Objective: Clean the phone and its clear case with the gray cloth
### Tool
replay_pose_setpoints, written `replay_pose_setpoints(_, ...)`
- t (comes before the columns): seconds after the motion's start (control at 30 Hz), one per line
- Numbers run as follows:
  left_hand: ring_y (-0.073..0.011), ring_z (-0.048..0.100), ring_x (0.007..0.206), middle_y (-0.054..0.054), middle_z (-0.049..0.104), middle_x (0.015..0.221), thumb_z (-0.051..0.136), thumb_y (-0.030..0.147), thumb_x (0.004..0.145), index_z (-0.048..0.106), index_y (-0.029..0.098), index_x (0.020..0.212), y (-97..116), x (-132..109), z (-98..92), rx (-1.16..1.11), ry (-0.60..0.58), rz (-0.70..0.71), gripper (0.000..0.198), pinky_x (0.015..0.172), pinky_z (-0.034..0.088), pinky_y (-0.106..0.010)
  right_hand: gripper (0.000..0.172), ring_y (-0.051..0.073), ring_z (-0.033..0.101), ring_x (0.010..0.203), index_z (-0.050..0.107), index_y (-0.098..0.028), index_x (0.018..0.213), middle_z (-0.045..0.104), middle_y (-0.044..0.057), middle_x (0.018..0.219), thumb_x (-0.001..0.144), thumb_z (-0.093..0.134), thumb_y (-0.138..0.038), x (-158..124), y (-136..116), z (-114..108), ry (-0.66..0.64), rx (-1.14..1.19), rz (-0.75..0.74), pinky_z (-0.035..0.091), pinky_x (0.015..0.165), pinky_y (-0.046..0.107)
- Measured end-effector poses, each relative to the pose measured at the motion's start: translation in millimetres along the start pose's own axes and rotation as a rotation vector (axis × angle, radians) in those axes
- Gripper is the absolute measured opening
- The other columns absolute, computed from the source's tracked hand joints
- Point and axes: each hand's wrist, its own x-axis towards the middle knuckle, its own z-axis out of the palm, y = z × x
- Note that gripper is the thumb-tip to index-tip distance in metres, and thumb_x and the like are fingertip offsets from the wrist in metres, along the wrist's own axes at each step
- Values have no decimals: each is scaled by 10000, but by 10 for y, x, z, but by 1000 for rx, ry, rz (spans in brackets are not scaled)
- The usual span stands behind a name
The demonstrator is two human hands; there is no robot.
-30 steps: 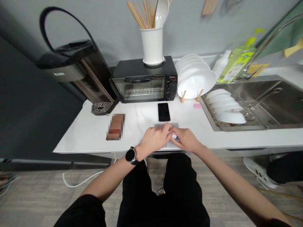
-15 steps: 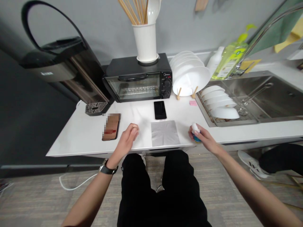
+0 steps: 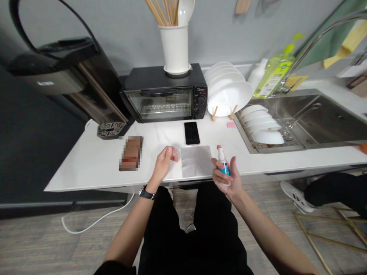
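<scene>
My right hand (image 3: 229, 179) is turned palm up, with its fingers around a small spray bottle (image 3: 224, 168) that has a white top and a blue label. The bottle stands almost upright at the counter's front edge. Just left of it a square grey cloth (image 3: 195, 162) lies flat on the counter. Behind the cloth is a smartphone (image 3: 192, 133), its dark screen facing up. My left hand (image 3: 164, 162), with a black-strapped watch on the wrist, hovers beside the cloth's left edge. Its fingers are curled together, and whatever may be inside them is too small to make out.
A brown, pixelated flat item (image 3: 131, 153) lies at the left of the white counter (image 3: 86, 168). A drink machine (image 3: 86, 84), a toaster oven (image 3: 164, 99) and racked plates (image 3: 229, 95) line the back. Right is the sink (image 3: 329, 110) with bowls (image 3: 266, 130). Another person's shoe (image 3: 296, 196) shows below.
My right hand has moved left toward the cloth with the spray bottle and turned palm up, showing the label. My left hand has shifted right, close to the cloth. The view has shifted slightly.
</scene>
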Motion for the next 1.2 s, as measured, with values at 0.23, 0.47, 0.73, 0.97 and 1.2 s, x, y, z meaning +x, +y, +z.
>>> replay_pose_setpoints(0.23,-154,593,646,15,616,661,513,732,999,610,205,976,-35,9,10,-6,-12,5,537,718,491,-302,417,98,140,511,555,-429,1395,368,-60,802,1003,566,-570,-22,-6,174,12,-93,-25,268,358,168)
replay_pose_setpoints(0.47,-148,573,641,22,603,655,506,710,1015,606,203,973,-34,-1,5,-8,-20,16,519,715,475,-296,373,99,57,504,585,-423,1372,342,-58,796,1062,442,-575,-154,-203,302,77,-207,-98,186,337,205)
replay_pose_setpoints(0.73,-142,561,651,28,600,649,510,699,1021,603,203,972,-48,-7,15,10,-27,21,507,720,468,-288,436,93,418,478,468,-416,1457,547,-41,860,1046,567,-518,49,-324,101,-110,-627,-222,363,409,228)
replay_pose_setpoints(0.97,-146,552,655,32,592,654,512,712,1011,602,206,971,-66,-1,12,25,-38,39,516,721,460,-292,441,235,761,925,510,-287,1527,680,111,1464,1093,452,-338,611,-478,-217,-503,-1832,-360,556,824,351)
replay_pose_setpoints(1.2,-145,557,671,31,595,664,512,656,1039,607,205,983,-89,-1,3,26,-54,50,464,741,456,-289,402,226,752,818,546,-217,1462,766,103,1318,1068,472,-244,783,-537,-207,-635,-2087,-373,465,724,321)
